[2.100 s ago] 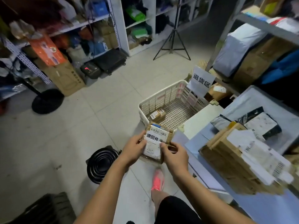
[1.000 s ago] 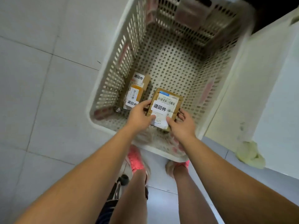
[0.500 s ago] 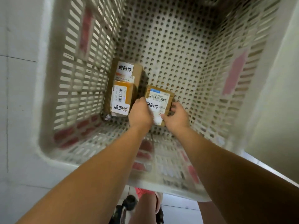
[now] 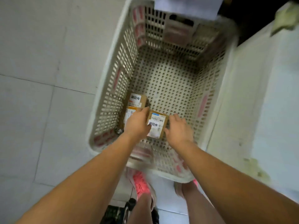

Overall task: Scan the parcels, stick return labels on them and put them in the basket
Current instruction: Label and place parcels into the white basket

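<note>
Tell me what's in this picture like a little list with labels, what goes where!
Basket: white perforated plastic basket on the pale tiled floor
Parcel: small brown cardboard parcel with a white return label, low in the basket's near part
Left: left hand holds the parcel's left edge, thumb on the label
Right: right hand beside the right edge, fingers relaxed; contact unclear
Already inside: two small brown labelled boxes along the left wall
Feet: pink shoes below the basket
</note>
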A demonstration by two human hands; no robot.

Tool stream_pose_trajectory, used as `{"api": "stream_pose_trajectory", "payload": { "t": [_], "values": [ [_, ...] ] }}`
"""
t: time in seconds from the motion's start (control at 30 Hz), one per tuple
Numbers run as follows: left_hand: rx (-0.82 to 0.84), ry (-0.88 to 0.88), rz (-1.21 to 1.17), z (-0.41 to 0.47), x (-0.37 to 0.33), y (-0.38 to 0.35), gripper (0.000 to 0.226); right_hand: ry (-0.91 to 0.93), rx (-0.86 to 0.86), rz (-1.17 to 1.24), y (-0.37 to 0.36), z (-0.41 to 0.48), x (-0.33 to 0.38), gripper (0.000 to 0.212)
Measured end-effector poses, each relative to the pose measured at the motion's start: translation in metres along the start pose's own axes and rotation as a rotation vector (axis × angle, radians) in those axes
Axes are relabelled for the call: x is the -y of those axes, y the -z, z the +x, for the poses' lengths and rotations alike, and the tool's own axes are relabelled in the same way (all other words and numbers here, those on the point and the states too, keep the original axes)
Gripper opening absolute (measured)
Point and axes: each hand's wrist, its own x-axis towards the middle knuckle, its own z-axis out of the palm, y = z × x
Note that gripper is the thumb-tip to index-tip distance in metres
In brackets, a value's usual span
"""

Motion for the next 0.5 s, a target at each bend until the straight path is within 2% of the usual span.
{"api": "stream_pose_trajectory", "payload": {
  "t": [0.1,0.17,0.23,0.33,0.5],
  "values": [
    [-0.12,-0.103,0.38,-0.041,-0.04,0.099,0.071,0.059,-0.052,-0.086,0.099,-0.057,0.018,0.054],
    [-0.197,-0.189,0.553,-0.077,-0.074,0.163,0.072,0.056,-0.096,-0.093,0.168,-0.105,0.028,0.051],
    [-0.27,-0.229,0.604,-0.115,-0.109,0.226,0.069,0.055,-0.157,-0.084,0.232,-0.154,0.036,0.048],
    [-0.329,-0.279,0.649,-0.178,-0.167,0.306,0.072,0.042,-0.26,-0.085,0.323,-0.233,0.041,0.056],
    [-0.468,-0.35,0.664,-0.281,-0.262,0.389,0.061,0.024,-0.447,-0.005,0.428,-0.357,0.028,0.058]
  ]
}}
